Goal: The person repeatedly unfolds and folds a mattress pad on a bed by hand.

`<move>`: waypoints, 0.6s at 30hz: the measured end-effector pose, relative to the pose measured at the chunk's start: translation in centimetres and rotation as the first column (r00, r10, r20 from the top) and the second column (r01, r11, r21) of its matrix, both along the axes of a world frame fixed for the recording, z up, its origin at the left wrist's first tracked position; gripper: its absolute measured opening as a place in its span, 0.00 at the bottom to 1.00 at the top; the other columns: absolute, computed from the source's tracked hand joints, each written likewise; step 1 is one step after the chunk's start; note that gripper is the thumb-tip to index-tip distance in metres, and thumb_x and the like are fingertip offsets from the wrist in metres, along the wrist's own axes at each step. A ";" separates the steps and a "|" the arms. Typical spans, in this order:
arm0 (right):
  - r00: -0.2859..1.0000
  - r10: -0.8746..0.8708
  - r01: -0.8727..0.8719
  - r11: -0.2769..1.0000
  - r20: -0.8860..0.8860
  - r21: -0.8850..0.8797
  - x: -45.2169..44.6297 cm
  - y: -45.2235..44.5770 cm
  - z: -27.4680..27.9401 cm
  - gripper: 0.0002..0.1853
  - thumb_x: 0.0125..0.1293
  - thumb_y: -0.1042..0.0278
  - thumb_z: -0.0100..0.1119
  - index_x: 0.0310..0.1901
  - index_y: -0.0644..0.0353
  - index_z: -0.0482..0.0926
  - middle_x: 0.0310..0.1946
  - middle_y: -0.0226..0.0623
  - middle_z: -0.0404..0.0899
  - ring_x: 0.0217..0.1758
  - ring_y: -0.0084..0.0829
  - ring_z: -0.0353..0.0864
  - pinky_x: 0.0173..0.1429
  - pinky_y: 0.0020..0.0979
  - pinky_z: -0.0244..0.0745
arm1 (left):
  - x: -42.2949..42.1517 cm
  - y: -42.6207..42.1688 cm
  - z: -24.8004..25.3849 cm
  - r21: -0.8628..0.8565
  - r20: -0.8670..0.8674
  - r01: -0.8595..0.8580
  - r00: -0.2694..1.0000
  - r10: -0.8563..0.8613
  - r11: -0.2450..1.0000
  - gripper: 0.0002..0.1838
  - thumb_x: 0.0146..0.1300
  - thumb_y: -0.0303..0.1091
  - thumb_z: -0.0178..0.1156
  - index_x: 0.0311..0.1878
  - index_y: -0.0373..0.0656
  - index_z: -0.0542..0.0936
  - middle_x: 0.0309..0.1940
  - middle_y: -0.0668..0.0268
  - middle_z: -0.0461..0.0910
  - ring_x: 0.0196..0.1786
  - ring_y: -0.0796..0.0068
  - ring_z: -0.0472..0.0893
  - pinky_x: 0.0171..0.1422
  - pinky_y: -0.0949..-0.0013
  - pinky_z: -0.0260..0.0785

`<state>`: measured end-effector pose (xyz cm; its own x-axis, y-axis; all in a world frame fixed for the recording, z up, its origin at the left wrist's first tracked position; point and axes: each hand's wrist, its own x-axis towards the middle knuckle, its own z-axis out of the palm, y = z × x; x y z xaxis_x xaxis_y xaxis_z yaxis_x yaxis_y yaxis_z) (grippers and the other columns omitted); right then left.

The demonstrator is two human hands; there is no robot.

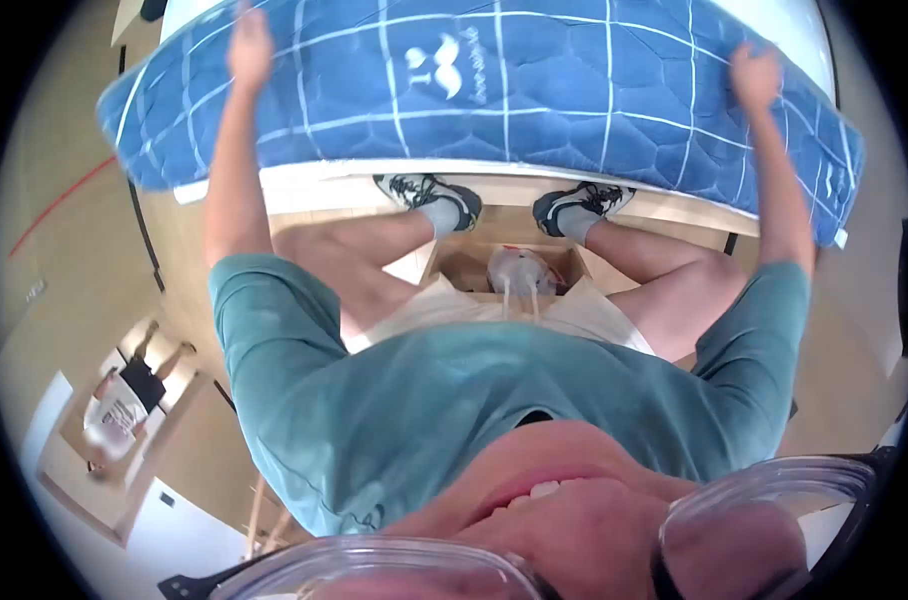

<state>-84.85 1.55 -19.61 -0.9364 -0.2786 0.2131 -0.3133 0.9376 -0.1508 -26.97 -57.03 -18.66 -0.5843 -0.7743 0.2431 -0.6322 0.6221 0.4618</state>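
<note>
A blue quilted pad (554,75) with white grid lines and a printed moustache lies across a white surface in front of me. My left hand (251,48) is on its left part, blurred, with one finger seeming to point away from me; its grip cannot be made out. Over on the right part, my right hand (756,76) looks closed on the pad's fabric, its fingertips partly hidden. The pad's near edge hangs over the white edge below it.
An open box (454,268) holding a clear plastic-looking item (522,272) is between my legs. My shoes (442,200) are near the pad's edge. Another person (124,405) is far off at the left. A red line (62,205) marks the floor.
</note>
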 end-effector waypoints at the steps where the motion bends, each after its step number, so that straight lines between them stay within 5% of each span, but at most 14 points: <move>1: 0.994 0.109 -0.109 0.988 0.006 0.111 5.6 -2.5 -1.8 0.38 0.73 0.39 0.49 0.78 0.53 0.66 0.67 0.56 0.77 0.69 0.61 0.76 0.74 0.59 0.68 | 1.6 3.4 -0.4 -0.048 0.097 0.085 0.992 -0.080 0.995 0.30 0.81 0.53 0.42 0.79 0.48 0.67 0.77 0.49 0.68 0.79 0.44 0.65 0.82 0.48 0.55; 2: 0.926 0.354 -0.357 0.934 -0.134 -0.002 10.5 -3.3 -5.2 0.35 0.76 0.39 0.47 0.79 0.45 0.66 0.74 0.51 0.70 0.76 0.61 0.68 0.76 0.66 0.62 | 3.4 5.0 -2.2 -0.096 0.188 0.171 0.970 -0.151 0.981 0.32 0.81 0.55 0.43 0.81 0.53 0.65 0.79 0.51 0.66 0.82 0.46 0.61 0.85 0.45 0.51; 4: 0.882 0.471 -0.469 0.881 -0.027 0.062 20.2 -5.4 -5.7 0.35 0.76 0.39 0.47 0.81 0.38 0.63 0.83 0.46 0.55 0.84 0.62 0.53 0.79 0.77 0.42 | 8.8 6.9 -4.2 -0.227 0.411 0.225 0.904 -0.117 0.947 0.32 0.81 0.56 0.43 0.83 0.59 0.62 0.82 0.56 0.61 0.84 0.48 0.56 0.86 0.41 0.44; 8: 0.827 0.560 -0.561 0.827 0.053 0.023 31.7 -7.7 -6.4 0.35 0.75 0.41 0.50 0.82 0.38 0.62 0.84 0.48 0.52 0.85 0.64 0.46 0.80 0.76 0.37 | 18.5 4.9 -8.7 -0.191 0.575 0.030 0.813 0.087 0.981 0.33 0.82 0.58 0.36 0.86 0.64 0.54 0.86 0.61 0.49 0.87 0.53 0.47 0.88 0.42 0.38; 12: 0.854 0.520 -0.521 0.851 0.032 0.072 35.3 -8.6 -7.5 0.37 0.75 0.41 0.50 0.82 0.39 0.61 0.84 0.48 0.51 0.85 0.65 0.46 0.80 0.75 0.36 | 23.4 2.1 -11.7 -0.239 0.299 -0.115 0.936 0.186 0.964 0.32 0.82 0.55 0.39 0.84 0.61 0.59 0.84 0.54 0.55 0.85 0.43 0.52 0.86 0.41 0.43; 15: 0.904 0.424 -0.427 0.903 0.057 0.048 36.9 -8.7 -8.4 0.40 0.74 0.40 0.50 0.83 0.47 0.58 0.84 0.50 0.51 0.86 0.64 0.45 0.81 0.73 0.35 | 30.5 -1.7 -15.0 -0.471 0.407 -0.230 0.800 0.441 0.852 0.36 0.75 0.55 0.50 0.78 0.42 0.65 0.79 0.44 0.60 0.80 0.37 0.59 0.84 0.43 0.50; 17: 0.941 0.336 -0.337 0.938 0.024 0.081 38.2 -10.3 -9.0 0.40 0.74 0.40 0.49 0.83 0.49 0.58 0.84 0.51 0.51 0.86 0.64 0.45 0.82 0.72 0.35 | 32.4 -6.2 -15.2 -0.132 -0.006 -0.623 0.779 0.627 0.771 0.44 0.65 0.57 0.62 0.70 0.25 0.69 0.74 0.36 0.65 0.73 0.35 0.67 0.79 0.44 0.59; 18: 0.960 0.277 -0.279 0.956 0.038 0.090 39.5 -10.2 -9.2 0.40 0.75 0.41 0.49 0.83 0.51 0.57 0.84 0.52 0.51 0.86 0.64 0.45 0.82 0.72 0.35 | 33.6 -8.8 -16.1 0.104 -0.150 -0.827 0.537 0.830 0.553 0.43 0.60 0.60 0.69 0.56 0.21 0.78 0.70 0.39 0.72 0.73 0.37 0.69 0.77 0.48 0.64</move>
